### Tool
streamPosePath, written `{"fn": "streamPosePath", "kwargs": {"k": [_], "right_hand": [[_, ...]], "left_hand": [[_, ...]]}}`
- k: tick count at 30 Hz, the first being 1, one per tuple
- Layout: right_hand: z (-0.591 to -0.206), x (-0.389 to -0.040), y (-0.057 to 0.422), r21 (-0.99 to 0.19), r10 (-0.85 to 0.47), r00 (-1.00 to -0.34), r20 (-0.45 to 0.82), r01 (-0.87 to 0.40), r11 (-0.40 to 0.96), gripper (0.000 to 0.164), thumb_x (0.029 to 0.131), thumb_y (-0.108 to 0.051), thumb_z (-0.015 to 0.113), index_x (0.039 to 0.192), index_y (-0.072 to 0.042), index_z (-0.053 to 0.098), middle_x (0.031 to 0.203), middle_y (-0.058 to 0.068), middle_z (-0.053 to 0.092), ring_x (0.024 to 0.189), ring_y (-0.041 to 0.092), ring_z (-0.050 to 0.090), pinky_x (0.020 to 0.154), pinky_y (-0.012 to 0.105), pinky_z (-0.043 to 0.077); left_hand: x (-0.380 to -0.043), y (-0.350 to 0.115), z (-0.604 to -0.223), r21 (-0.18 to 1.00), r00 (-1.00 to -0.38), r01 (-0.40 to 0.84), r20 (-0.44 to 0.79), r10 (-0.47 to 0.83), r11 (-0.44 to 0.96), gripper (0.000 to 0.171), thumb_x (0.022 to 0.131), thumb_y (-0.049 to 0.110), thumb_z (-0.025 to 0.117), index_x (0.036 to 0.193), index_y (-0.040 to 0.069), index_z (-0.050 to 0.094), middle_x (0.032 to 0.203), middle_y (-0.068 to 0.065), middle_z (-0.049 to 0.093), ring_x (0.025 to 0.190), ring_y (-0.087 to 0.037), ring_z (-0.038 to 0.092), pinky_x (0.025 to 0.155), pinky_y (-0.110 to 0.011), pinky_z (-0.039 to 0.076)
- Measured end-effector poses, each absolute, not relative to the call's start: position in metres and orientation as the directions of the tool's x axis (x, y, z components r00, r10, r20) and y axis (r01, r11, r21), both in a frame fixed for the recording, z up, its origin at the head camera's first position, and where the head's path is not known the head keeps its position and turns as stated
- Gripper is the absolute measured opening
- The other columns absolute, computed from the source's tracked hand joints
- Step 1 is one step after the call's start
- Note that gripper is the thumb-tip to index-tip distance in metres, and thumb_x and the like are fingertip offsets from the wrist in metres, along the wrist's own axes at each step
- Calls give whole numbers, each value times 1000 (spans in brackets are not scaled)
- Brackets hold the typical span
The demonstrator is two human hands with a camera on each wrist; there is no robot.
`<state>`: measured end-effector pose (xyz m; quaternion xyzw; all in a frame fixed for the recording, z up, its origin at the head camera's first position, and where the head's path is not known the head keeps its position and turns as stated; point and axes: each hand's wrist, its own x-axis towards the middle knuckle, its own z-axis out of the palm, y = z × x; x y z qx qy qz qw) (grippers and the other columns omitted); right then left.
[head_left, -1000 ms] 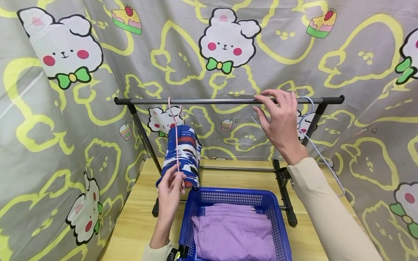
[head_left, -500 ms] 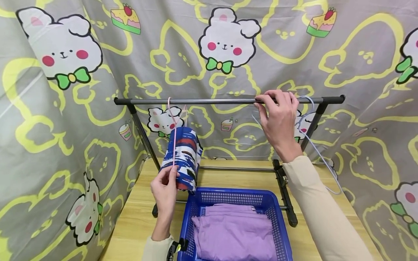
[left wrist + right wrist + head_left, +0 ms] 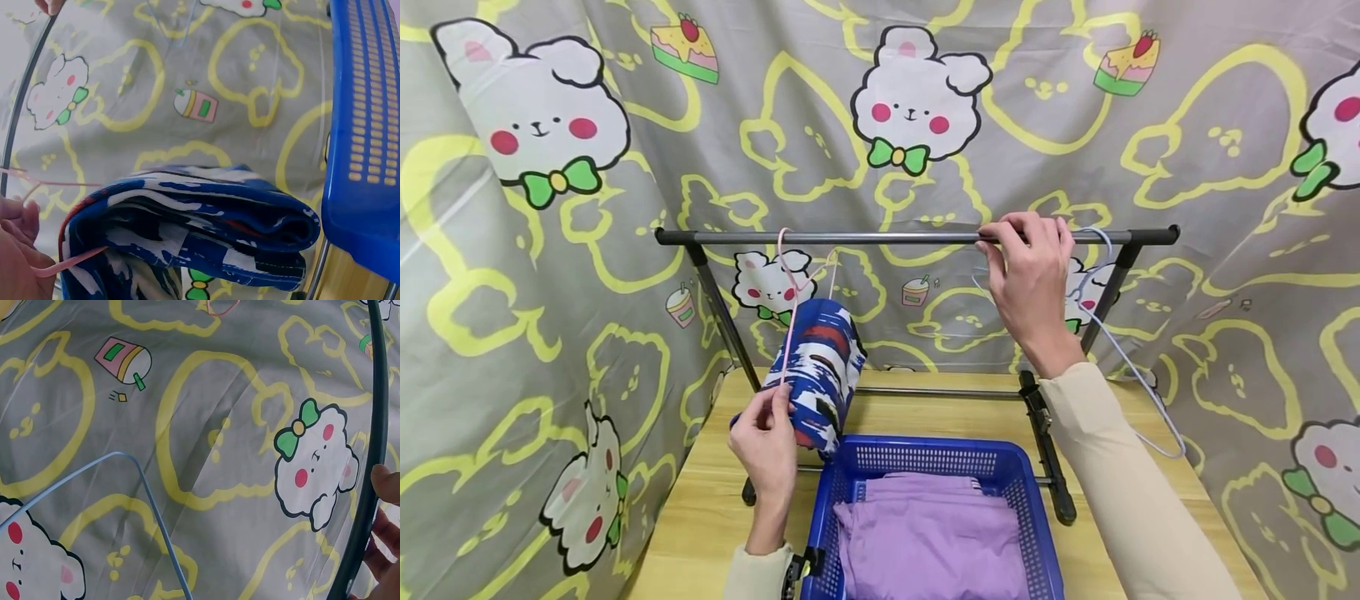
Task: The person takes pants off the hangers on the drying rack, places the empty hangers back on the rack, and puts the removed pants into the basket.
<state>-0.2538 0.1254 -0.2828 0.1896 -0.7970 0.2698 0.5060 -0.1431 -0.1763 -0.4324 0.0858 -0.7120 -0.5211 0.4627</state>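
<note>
In the head view my left hand [image 3: 765,446] pinches the near side of a pink clothes hanger [image 3: 788,333], whose hook is over the rack's rail [image 3: 880,238]. Folded over that hanger is a blue, white and red patterned garment [image 3: 826,358]. The left wrist view shows its rolled layers close up, with the pink wire of the hanger [image 3: 69,262] by the fingers. My right hand [image 3: 1028,279] grips the rail toward its right end, with the thumb and fingers on opposite sides of the bar in the right wrist view. Just right of it hangs a light-blue hanger [image 3: 1127,362].
Under the rail, a blue plastic basket [image 3: 925,443] holds folded purple clothing [image 3: 932,542]. It stands on a wooden table [image 3: 692,508] between the rack's feet. A rabbit-patterned curtain [image 3: 1060,108] surrounds the back and sides.
My left hand has drawn the near end of the pink hanger left, turning it and the patterned garment on the rail. The right hand keeps its grip, and the view shifts slightly.
</note>
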Motion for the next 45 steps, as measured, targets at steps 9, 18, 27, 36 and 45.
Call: {"fn": "streamPosePath", "kwargs": {"k": [9,18,27,36,45], "right_hand": [[-282,-251,125,-247,-17,-428,904,-554,795,11,97,-13,72,102,-4,75,109,16,64,107,39,54,119,60,16],[-280,-250,122,-261,6,-422,907,-549,794,9,94,-11,74,99,-4,76,105,15,64,99,39,53,118,59,19],[-279,-254,120,-241,-17,-425,905,-545,803,10,95,-15,73,98,-6,75,102,13,62,95,38,52,117,58,22],[-278,-255,120,-214,-54,-444,894,-529,821,12,97,-17,71,96,-6,74,102,12,61,97,35,52,112,55,27],[-277,-255,124,-221,-56,-474,879,-508,832,12,98,-19,69,99,-8,73,109,13,62,102,37,52,110,57,28]], "left_hand": [[-132,-168,-407,785,-467,437,615,-636,438,8,85,-6,79,81,-11,74,57,-9,50,53,-4,37,51,-14,28],[-134,-177,-408,652,-335,443,757,-561,615,5,83,-8,80,82,-10,75,58,-14,51,55,-5,37,56,-11,26],[-129,-186,-396,661,-337,444,748,-571,605,5,82,-11,79,81,-12,74,59,-17,53,55,-3,38,54,-11,27],[-120,-191,-382,697,-355,470,711,-607,542,6,85,-8,78,84,-13,75,64,-17,55,57,-4,41,53,-14,31],[-107,-201,-375,706,-380,486,702,-603,515,4,84,-6,80,86,-10,77,68,-5,61,55,-3,46,50,-12,36]]}}
